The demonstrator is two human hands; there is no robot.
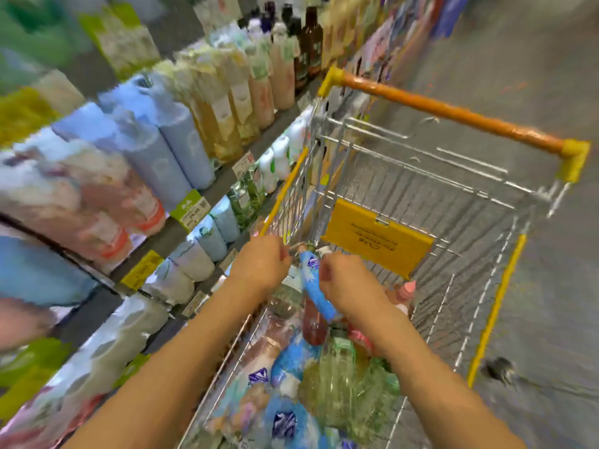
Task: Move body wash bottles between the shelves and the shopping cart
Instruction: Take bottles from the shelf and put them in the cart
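Observation:
The frame is motion-blurred. A wire shopping cart (505, 202) with yellow trim stands beside the shelves and holds several body wash bottles (291, 361) in blue, green, pink and clear. A blue bottle (313, 281) stands tilted between my hands over the cart's near-left corner. My right hand (345, 281) has its fingers curled against the blue bottle's right side. My left hand (263, 262) is curled in a fist by the cart's left rim, close to the bottle's cap. Whether it holds anything is hidden. A reddish-brown bottle (314, 325) lies just below the blue one.
Shelves (181, 218) on the left carry rows of blue, amber, pink and brown bottles (175, 140) with yellow price tags. The cart's orange handle (453, 115) is at the far end. A yellow sign (376, 241) hangs inside the cart. Grey floor lies to the right.

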